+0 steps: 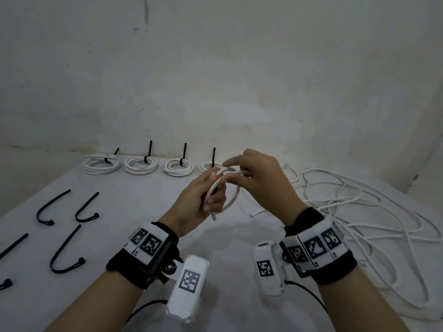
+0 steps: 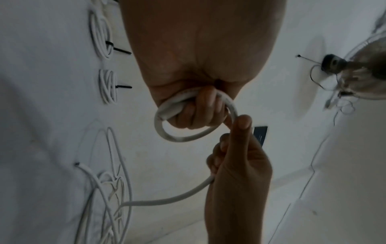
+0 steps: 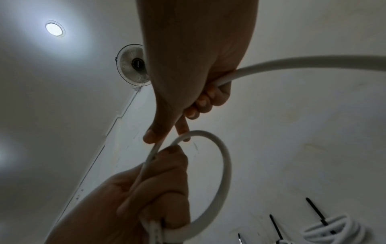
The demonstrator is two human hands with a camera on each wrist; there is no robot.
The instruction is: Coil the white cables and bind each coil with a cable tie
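**White cable: springy, best gripped where its loops cross**

The white round plastic-sheathed cable [image 1: 221,188] is hanging in the air between both hands above the pale grey table [image 1: 134,195], its free length trailing right into the loose tangle of white cable [image 1: 354,212]. It is looking light yet fairly stiff, likely to spring open unless pinched at the crossing. The left hand [image 1: 201,202] is clamping the first loop in curled fingers; the right hand [image 1: 261,178] is pinching the feeding strand. The four bound white coils [image 1: 141,165] are sitting by the wall, the fourth partly hidden by the hands. The black plastic cable ties [image 1: 64,250] are lying left, two cut off at the frame edge.
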